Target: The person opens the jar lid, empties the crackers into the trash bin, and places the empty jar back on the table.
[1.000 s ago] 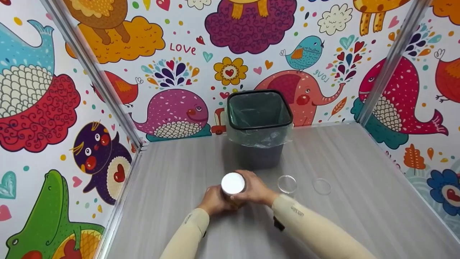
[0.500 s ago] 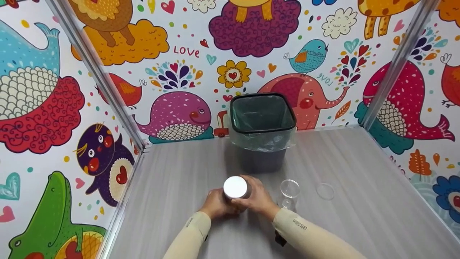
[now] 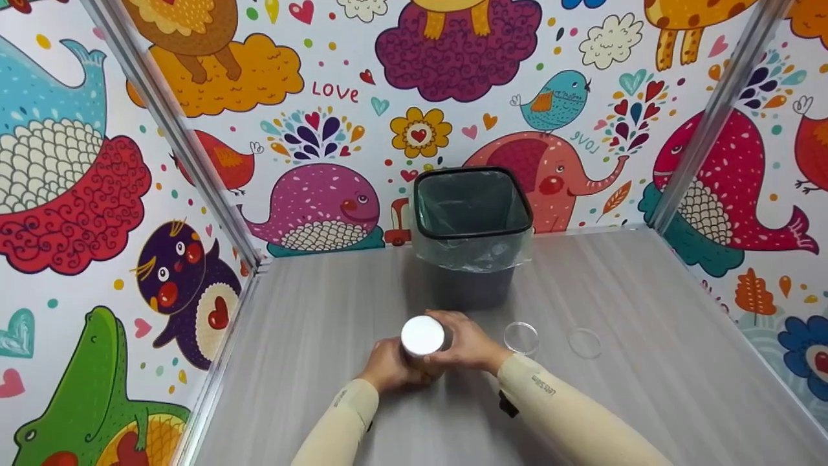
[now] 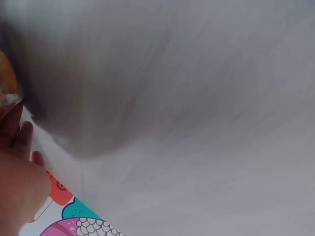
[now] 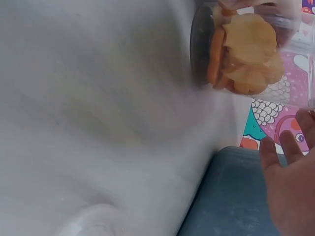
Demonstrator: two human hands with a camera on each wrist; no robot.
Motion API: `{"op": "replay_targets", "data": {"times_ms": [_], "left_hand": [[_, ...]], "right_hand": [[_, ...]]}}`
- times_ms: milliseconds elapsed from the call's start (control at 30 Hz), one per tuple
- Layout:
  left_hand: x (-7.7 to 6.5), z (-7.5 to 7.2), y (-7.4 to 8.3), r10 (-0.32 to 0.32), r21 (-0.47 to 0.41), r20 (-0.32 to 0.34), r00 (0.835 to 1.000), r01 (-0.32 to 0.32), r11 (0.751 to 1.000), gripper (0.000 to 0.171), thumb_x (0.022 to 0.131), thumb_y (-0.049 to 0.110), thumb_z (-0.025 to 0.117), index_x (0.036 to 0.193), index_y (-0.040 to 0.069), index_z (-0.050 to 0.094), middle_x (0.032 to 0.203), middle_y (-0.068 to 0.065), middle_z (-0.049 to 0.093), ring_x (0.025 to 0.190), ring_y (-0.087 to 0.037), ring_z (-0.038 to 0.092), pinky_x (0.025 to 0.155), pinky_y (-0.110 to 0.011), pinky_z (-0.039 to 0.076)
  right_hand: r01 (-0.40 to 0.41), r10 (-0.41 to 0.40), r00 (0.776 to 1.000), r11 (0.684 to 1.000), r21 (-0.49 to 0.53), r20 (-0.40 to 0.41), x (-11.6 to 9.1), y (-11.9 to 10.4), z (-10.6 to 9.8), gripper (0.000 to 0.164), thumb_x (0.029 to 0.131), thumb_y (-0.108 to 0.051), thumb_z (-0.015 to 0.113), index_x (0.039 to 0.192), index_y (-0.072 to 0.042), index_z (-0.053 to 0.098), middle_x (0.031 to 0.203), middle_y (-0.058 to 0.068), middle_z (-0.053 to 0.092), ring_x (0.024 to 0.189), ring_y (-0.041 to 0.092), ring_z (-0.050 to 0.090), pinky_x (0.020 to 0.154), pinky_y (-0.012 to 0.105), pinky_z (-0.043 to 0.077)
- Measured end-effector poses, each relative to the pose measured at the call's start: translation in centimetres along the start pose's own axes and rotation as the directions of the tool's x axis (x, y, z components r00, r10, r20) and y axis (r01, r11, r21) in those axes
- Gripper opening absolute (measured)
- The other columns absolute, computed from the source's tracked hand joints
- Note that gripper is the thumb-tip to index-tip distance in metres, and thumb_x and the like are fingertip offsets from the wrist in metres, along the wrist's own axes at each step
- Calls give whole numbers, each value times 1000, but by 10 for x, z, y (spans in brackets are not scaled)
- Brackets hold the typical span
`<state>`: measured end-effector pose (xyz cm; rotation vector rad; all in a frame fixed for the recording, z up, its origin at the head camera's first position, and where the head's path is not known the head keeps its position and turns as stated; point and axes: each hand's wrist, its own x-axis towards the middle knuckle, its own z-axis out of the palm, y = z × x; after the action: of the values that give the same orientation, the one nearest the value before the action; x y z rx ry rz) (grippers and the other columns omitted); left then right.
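Note:
Both hands hold a clear plastic jar (image 5: 293, 73) upright in front of the bin. Its white lid (image 3: 422, 336) faces up at the head camera. Inside the jar, orange and pale yellow flower-shaped pieces (image 5: 251, 39) lie near its bottom end. My left hand (image 3: 391, 367) grips the jar's body low down, mostly hidden behind it in the left wrist view. My right hand (image 3: 469, 343) curls round the lid, its thumb at the near edge and fingers on the far side. In the right wrist view, some right-hand fingers (image 5: 290, 145) stand away from the jar.
A dark bin (image 3: 469, 281) with a clear liner stands behind the hands. Right of my right hand is a clear cup (image 3: 521, 338), and farther right a clear ring-like thing (image 3: 584, 343) on the grey table (image 3: 323, 304). Cartoon-printed walls (image 3: 317, 200) enclose the table's back and sides.
The head view has tilted slightly. My right hand has shifted and turned a little round the lid, while my left hand keeps its hold on the jar.

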<state>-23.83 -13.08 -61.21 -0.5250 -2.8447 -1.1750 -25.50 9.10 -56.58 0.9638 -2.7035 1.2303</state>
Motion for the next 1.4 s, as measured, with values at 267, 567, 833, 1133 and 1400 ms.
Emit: {"op": "replay_targets", "data": {"times_ms": [267, 567, 833, 1133, 1400], "left_hand": [[2, -3, 0, -17, 15, 7, 1000, 17, 1000, 79, 53, 40, 96, 119, 7, 68, 108, -1, 72, 103, -17, 65, 96, -40, 49], [3, -5, 4, -20, 21, 19, 1000, 20, 1000, 75, 54, 39, 95, 118, 8, 69, 106, 2, 72, 99, -15, 66, 94, -40, 51], [0, -2, 3, -12, 12, 18, 1000, 12, 1000, 78, 53, 38, 96, 118, 5, 68, 108, -2, 72, 102, -18, 66, 94, -41, 51], [-1, -3, 2, 9, 6, 17, 1000, -9, 1000, 78, 52, 38, 96, 117, 5, 69, 106, 0, 73, 100, -15, 65, 93, -40, 51], [0, -3, 1, -5, 32, 12, 1000, 4, 999, 76, 53, 38, 95, 116, 6, 70, 105, 1, 73, 98, -14, 65, 93, -39, 51]], "right_hand": [[0, 2, 997, 1000, 23, -72, -2, -7, 7, 88, 71, -42, 86, 142, -3, 51, 140, 14, 53, 130, 34, 46, 106, 53, 37], [-69, 88, 957, 994, 80, -275, -7, -18, 32, 91, 69, -44, 89, 139, 0, 50, 134, 19, 54, 126, 39, 47, 103, 56, 38], [-55, 67, 982, 996, 74, -174, -4, -12, 19, 90, 66, -41, 91, 137, 0, 54, 135, 19, 55, 126, 39, 47, 104, 55, 37], [-66, 53, 996, 982, 179, 78, 5, -5, -4, 90, 68, -36, 92, 142, -4, 51, 140, 14, 52, 130, 35, 44, 107, 55, 33], [-89, 92, 996, 990, 106, -21, 0, -9, 3, 89, 67, -40, 91, 139, -6, 52, 135, 12, 54, 127, 33, 47, 105, 52, 36]]}}
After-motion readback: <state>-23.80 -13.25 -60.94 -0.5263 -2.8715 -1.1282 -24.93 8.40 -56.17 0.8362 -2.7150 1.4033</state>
